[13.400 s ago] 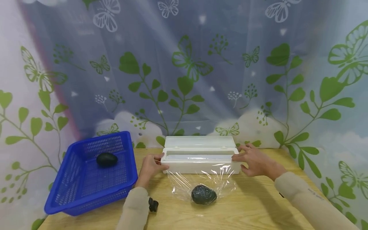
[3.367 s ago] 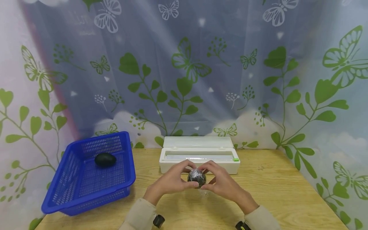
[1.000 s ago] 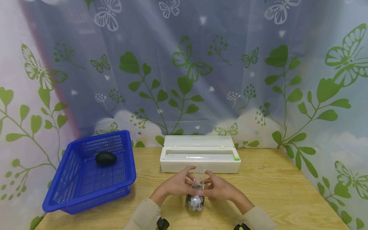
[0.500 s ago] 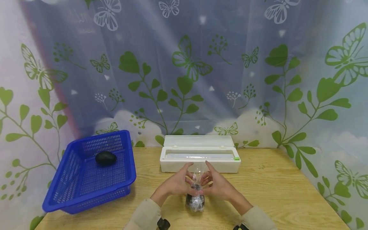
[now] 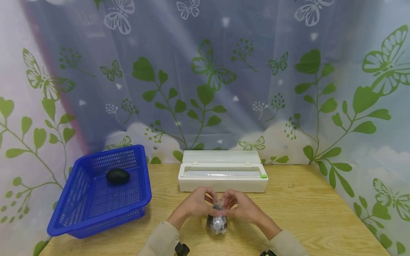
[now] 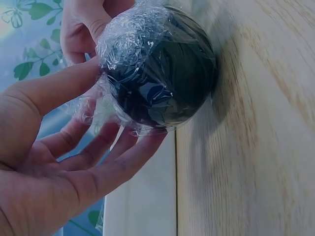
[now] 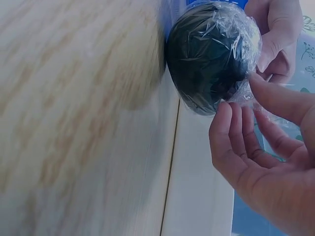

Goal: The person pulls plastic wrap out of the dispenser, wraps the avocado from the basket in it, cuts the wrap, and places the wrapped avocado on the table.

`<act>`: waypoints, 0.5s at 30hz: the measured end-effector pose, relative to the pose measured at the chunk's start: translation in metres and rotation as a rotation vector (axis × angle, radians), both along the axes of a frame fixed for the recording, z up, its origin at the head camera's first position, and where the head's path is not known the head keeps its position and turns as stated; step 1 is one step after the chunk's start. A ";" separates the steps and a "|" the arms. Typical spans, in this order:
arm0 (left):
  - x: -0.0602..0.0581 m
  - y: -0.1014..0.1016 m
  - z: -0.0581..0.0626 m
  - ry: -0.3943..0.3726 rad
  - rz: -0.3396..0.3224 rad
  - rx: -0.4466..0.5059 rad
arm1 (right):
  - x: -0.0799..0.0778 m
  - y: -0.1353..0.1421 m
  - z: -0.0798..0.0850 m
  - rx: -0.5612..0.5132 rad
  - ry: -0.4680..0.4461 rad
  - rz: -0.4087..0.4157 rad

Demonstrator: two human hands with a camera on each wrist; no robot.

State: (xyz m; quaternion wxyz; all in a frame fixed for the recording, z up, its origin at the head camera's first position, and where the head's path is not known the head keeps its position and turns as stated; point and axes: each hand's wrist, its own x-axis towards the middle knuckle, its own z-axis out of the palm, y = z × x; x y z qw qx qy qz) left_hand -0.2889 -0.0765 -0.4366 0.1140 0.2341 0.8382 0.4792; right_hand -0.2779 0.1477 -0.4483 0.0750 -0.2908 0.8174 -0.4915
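A dark green avocado (image 5: pixel 217 225) wrapped in crinkled cling film (image 6: pixel 129 42) rests on the wooden table, in front of the white dispenser. My left hand (image 5: pixel 196 205) holds its far end from the left, thumb on the film and fingers curled along the side. From the right, my right hand (image 5: pixel 241 208) pinches the gathered film at that same end, thumb and fingertips at the film in the right wrist view. The two thumbs meet over the top of the avocado. Some of the bunched film is hidden between the fingers.
Behind the hands stands a white cling film dispenser (image 5: pixel 223 185) with its lid up, a roll inside and a green slider (image 5: pixel 263 176) at its right end. On the left a blue plastic basket (image 5: pixel 109 201) holds another avocado (image 5: pixel 117 176). A patterned curtain (image 5: pixel 205 71) hangs behind.
Earlier the film lay spread from the dispenser over the avocado; now it is wrapped round it. Over the last second, the loose film tail standing up between the hands has been folded down, with fingertips drawn inward.
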 end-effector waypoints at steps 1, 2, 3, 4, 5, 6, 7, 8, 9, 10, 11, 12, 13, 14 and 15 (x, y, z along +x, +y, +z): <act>0.000 0.000 0.000 0.010 -0.003 0.000 | 0.000 0.000 0.000 0.001 0.014 0.002; 0.000 0.000 0.000 0.018 -0.006 0.000 | 0.000 0.001 0.000 -0.001 0.022 0.004; 0.000 -0.001 0.000 0.024 -0.010 -0.002 | 0.000 0.001 0.000 -0.004 0.023 0.006; 0.000 -0.001 0.000 0.027 -0.015 -0.004 | 0.000 0.001 0.000 -0.003 0.021 0.005; 0.000 -0.001 0.000 0.028 -0.021 -0.008 | 0.000 0.001 0.000 0.000 0.020 0.003; -0.001 -0.002 0.000 0.030 -0.032 -0.011 | 0.000 0.001 0.000 0.004 0.018 0.002; -0.002 -0.003 0.000 0.025 -0.048 -0.014 | 0.000 0.001 0.000 0.010 0.014 0.002; -0.002 -0.004 0.000 0.017 -0.068 -0.013 | -0.001 0.001 0.001 0.019 0.009 0.001; -0.003 -0.005 0.000 0.005 -0.088 -0.012 | -0.001 0.002 0.001 0.029 0.009 0.003; -0.003 -0.007 0.000 -0.008 -0.108 -0.009 | -0.001 0.002 0.001 0.039 0.008 0.003; -0.004 -0.008 0.000 -0.023 -0.133 -0.004 | -0.002 0.003 0.001 0.049 0.004 0.008; -0.005 -0.009 0.001 -0.035 -0.156 0.000 | -0.002 0.003 0.001 0.061 0.007 0.014; -0.005 -0.011 0.001 -0.052 -0.175 0.006 | -0.002 0.004 0.001 0.072 0.010 0.022; -0.005 -0.012 0.002 -0.066 -0.186 0.012 | -0.002 0.005 0.001 0.084 0.018 0.030; -0.005 -0.013 0.003 -0.081 -0.187 0.014 | -0.002 0.005 0.001 0.093 0.024 0.041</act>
